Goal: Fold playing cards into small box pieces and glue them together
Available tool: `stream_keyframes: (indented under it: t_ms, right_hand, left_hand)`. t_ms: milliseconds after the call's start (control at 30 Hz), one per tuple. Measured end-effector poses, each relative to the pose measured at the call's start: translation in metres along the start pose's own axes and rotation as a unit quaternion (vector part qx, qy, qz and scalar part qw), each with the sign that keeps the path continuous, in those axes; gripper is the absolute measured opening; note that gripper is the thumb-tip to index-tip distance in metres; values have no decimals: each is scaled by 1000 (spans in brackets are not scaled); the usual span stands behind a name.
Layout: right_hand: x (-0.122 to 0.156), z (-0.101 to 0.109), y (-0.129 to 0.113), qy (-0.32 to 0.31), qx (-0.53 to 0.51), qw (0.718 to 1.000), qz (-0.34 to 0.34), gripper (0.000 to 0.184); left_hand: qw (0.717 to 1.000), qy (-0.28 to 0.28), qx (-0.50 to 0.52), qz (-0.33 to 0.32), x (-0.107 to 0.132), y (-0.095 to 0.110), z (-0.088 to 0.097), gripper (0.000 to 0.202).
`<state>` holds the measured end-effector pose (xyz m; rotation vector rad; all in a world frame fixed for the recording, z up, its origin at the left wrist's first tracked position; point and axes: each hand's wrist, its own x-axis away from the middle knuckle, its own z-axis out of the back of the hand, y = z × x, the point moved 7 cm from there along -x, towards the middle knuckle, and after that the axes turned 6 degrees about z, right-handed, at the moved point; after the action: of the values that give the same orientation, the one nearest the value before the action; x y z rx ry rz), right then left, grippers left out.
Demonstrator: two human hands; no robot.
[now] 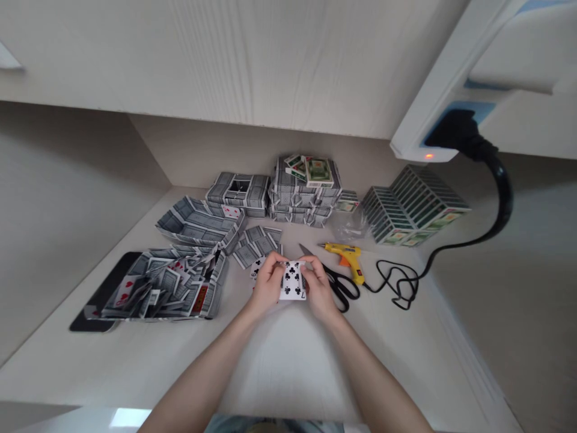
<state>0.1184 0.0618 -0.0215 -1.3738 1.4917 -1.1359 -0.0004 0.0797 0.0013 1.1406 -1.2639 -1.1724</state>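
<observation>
Between my two hands is a playing card [293, 282], a seven of clubs with its face up. My left hand [269, 279] pinches its left edge, and my right hand [318, 282] grips the right edge. Whether more cards lie under it, I cannot tell. Just beyond my left hand, loose playing cards [256, 245] lie spread, mostly face down. Black-handled scissors [345, 287] rest beside my right hand, their blades partly hidden behind it. A yellow glue gun [349, 257] lies past the scissors.
At the left, a tray made of cards [220, 288] holds many loose cards and sits over a dark flat object [97, 313]. Behind are an open card-built tray [198, 222] and card-built boxes [306, 192]. Card packs [415, 204] stand right, below a power strip [437, 114] and black cord [505, 198].
</observation>
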Motion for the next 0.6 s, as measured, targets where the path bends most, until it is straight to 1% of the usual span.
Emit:
stream_keyframes:
  t_ms: [200, 367, 433, 533, 600]
  right_hand:
    - [-2, 3, 4, 14, -20, 1000, -17, 15]
    - [-2, 3, 1, 19, -30, 999, -6, 10]
    - [-1, 3, 0, 18, -30, 999, -9, 11]
    - [0, 1, -1, 6, -47, 999, -22, 12]
    - [0, -3, -2, -19, -75, 996, -33, 12]
  left_hand:
    - [1000, -8, -10, -15, 1, 1, -1, 11]
    - [1000, -7, -16, -25, 0, -1, -1, 12]
    - [1000, -4, -20, -23, 0, -1, -1, 13]
    - [1000, 3, -23, -13, -1, -2, 1, 14]
    - [1000, 7, -21, -15, -1, 0, 2, 15]
